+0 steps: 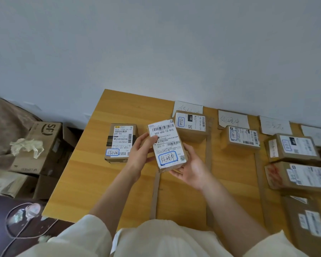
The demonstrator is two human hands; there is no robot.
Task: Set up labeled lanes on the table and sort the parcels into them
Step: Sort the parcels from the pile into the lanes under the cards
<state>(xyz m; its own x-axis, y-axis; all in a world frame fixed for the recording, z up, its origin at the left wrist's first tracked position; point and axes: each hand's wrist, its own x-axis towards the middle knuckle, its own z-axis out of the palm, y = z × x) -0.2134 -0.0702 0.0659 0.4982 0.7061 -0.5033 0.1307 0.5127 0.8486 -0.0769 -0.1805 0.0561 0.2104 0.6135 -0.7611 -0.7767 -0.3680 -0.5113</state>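
I hold a small cardboard parcel (166,145) above the wooden table (93,182), its white shipping label facing me with blue handwriting in a blue box. My left hand (142,153) grips its left side and my right hand (189,169) supports its lower right corner. Another small parcel (121,142) with a similar blue mark lies on the table to the left. White paper lane labels (188,108) (233,119) (274,126) lie along the far edge. Cardboard strips (155,193) (208,164) (259,173) divide the lanes. Parcels (191,127) (242,137) (295,148) sit in the lanes.
Two more parcels (300,178) (309,221) lie in the right lanes, near the frame edge. Left of the table stand stacked cardboard boxes (43,145) with crumpled plastic (27,146) on top. A cable (15,225) lies on a dark surface at lower left. A plain wall backs the table.
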